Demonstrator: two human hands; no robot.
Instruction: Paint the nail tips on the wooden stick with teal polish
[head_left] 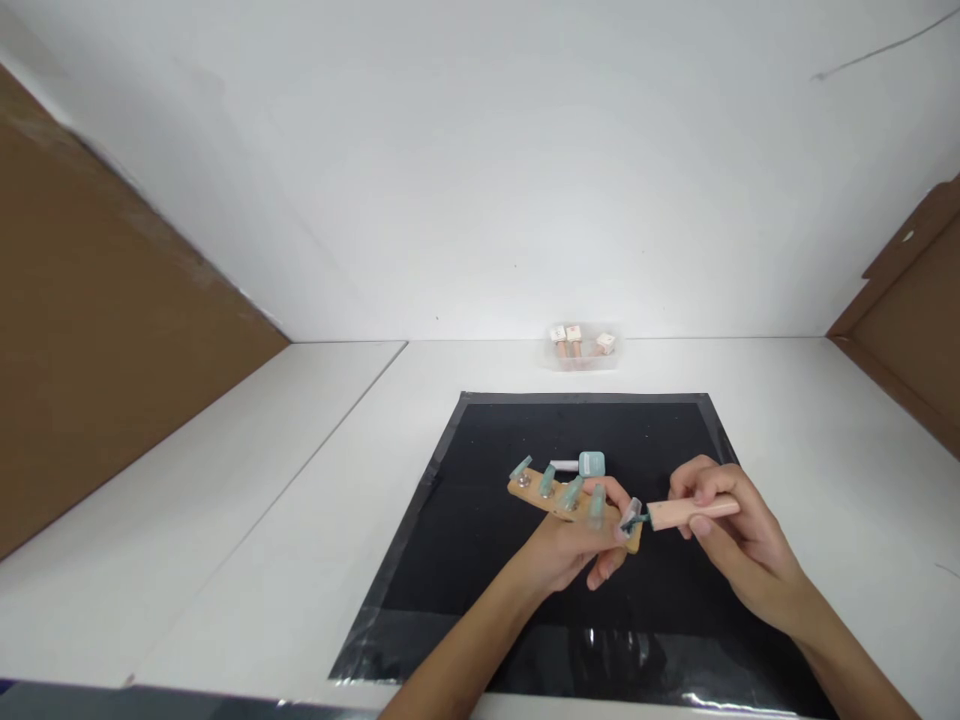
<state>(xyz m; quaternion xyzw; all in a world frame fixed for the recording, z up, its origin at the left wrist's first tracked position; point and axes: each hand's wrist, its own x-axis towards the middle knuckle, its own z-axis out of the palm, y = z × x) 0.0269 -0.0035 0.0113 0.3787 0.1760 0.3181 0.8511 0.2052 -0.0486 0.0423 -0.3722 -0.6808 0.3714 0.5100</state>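
Note:
My left hand (574, 548) grips a wooden nail stand (536, 492), held tilted above the black mat. Along it several long false nails stand on small metal mounts, most of them pale green, such as the green nail (547, 480). The nail at the right end (632, 512) looks clearer, with dark green on part of it. My right hand (731, 515) is closed around the pink handle of a nail polish brush (686, 511). Its dark green bristles reach that end nail and appear to touch it. Behind the stand lies a green-topped polish bottle (592, 464) with a white part pointing left.
A black mat (450, 570) covers the middle of the white table (247, 590). At the back, a clear plastic box (581, 362) holds several small bottles with white square tops. Brown cardboard panels (105, 330) flank both sides, and a white wall rises behind.

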